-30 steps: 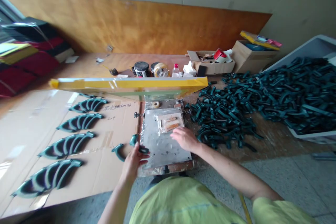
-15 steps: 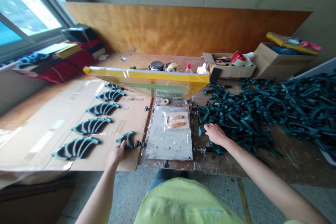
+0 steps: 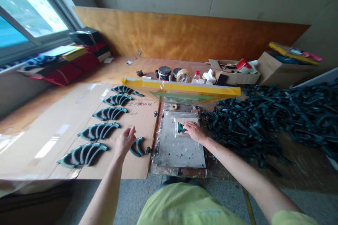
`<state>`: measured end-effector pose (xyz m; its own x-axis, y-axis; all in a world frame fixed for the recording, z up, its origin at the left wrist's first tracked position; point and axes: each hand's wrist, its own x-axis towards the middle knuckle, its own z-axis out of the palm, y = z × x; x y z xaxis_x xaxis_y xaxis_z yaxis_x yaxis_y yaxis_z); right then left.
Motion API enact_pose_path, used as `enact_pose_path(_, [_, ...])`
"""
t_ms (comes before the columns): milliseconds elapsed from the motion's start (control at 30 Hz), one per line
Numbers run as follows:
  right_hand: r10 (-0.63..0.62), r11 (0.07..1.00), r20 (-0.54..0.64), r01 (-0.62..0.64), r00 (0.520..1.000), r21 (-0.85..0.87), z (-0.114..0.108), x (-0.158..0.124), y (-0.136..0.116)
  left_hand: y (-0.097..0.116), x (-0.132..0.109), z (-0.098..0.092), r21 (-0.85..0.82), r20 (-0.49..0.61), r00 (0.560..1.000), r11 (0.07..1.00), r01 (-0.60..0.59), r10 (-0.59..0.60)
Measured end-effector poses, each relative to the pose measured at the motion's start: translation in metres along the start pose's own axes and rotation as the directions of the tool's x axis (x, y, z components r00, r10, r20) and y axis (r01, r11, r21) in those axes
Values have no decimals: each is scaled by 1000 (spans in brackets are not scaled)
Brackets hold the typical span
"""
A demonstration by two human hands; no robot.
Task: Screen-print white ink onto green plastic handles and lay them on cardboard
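Observation:
My right hand (image 3: 194, 132) presses a dark green curved plastic part (image 3: 181, 128) onto the taped patch of the grey metal plate (image 3: 179, 147) under the raised yellow-framed screen (image 3: 182, 88). Its fingers are closed on the part. My left hand (image 3: 124, 142) hovers with fingers spread over the cardboard sheet (image 3: 79, 126), just left of two loose green curved parts (image 3: 137, 147). It holds nothing. Rows of nested green parts (image 3: 97, 130) lie fanned out on the cardboard further left.
A large heap of green parts (image 3: 264, 116) covers the bench to the right. Ink cans (image 3: 165, 72), a tape roll, a small bottle and open cardboard boxes (image 3: 232, 70) stand at the back. Stacked fabric (image 3: 68, 63) lies under the window at left.
My right hand went from the plate to the heap and came back with a green part onto the taped patch. My left hand set two parts on the cardboard and let go.

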<state>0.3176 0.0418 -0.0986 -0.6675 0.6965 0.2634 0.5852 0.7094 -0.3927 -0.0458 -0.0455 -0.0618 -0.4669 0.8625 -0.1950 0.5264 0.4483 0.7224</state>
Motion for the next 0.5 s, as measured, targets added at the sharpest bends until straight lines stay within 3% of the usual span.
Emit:
enact_pose_path(167, [75, 997, -61, -73, 995, 33, 10, -3, 3, 56, 13, -2, -188, -25, 985, 967, -172, 171])
enact_pose_path(300, [133, 991, -80, -132, 988, 15, 17, -5, 4, 112, 17, -6, -351, -79, 941, 874, -337, 330])
enact_pose_path(400, [110, 993, -30, -111, 994, -35, 14, -2, -1, 152, 16, -12, -446, -189, 893, 774, -449, 409])
enact_pose_path(500, [71, 992, 43, -66, 997, -106, 9, 9, -8, 176, 19, -15, -495, -247, 872, 718, -488, 422])
